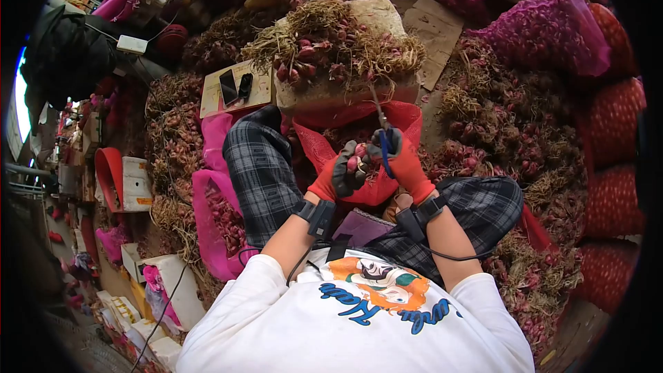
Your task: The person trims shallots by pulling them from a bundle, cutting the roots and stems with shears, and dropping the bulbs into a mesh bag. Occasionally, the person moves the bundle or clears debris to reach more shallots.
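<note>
My left hand (350, 171), in a red glove with a dark grey palm, is closed around a few pink-red shallots (355, 163). Close beside it, my right hand (409, 167) wears the same kind of glove. Its fingers grip the blue handles of a pair of scissors (391, 144), whose blades point away from me; whether they are parted is hard to tell. Both hands are above an open red mesh bag (407, 119) between my knees. Just beyond it, bundles of shallots with dry stalks (324, 52) lie on a pale foam block (345, 97).
A phone (228, 88) and a small black object (245, 85) lie on a box (210, 100) ahead to the left. Shallot heaps (483, 110) spread on both sides. Filled red mesh sacks (615, 121) stand at right. Pink mesh bags (545, 31) and a cable (166, 307) are nearby.
</note>
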The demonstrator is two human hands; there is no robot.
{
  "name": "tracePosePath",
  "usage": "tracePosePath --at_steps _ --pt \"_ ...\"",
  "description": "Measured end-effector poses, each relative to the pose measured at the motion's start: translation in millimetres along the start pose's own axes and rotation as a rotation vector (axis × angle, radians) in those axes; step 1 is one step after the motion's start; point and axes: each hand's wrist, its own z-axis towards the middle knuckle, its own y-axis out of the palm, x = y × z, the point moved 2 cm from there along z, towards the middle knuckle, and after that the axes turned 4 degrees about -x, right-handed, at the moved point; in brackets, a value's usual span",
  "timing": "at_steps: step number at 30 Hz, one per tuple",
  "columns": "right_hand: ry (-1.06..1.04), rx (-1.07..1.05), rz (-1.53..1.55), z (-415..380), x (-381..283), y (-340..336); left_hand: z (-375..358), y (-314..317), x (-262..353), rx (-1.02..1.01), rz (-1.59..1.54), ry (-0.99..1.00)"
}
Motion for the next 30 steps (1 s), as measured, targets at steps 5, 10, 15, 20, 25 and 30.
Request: tracePosePath --at_steps 5,10,15,20,25,30 --pt "-0.13 -0.001 -0.36 2 9 5 -15 13 -4 0.003 0.922 0.2" --pt "0.115 0.068 0.098 -2 23 -6 -7 21 -6 -0.009 0.153 -0.083" --pt "0.01 0.036 -0.773 -11 -17 -16 -6 12 16 -0.106 -0.194 0.025" --pt "-0.079 0.014 -1.071 -28 -2 -11 -13 -3 37 -0.113 -0.114 0.131" --pt "-0.002 -0.073 -1.112 -24 -5 -10 -23 12 36 -0.029 -0.052 0.143" --pt "0.094 -0.162 -1.14 -22 5 -19 -24 10 35 -0.057 -0.049 0.109"
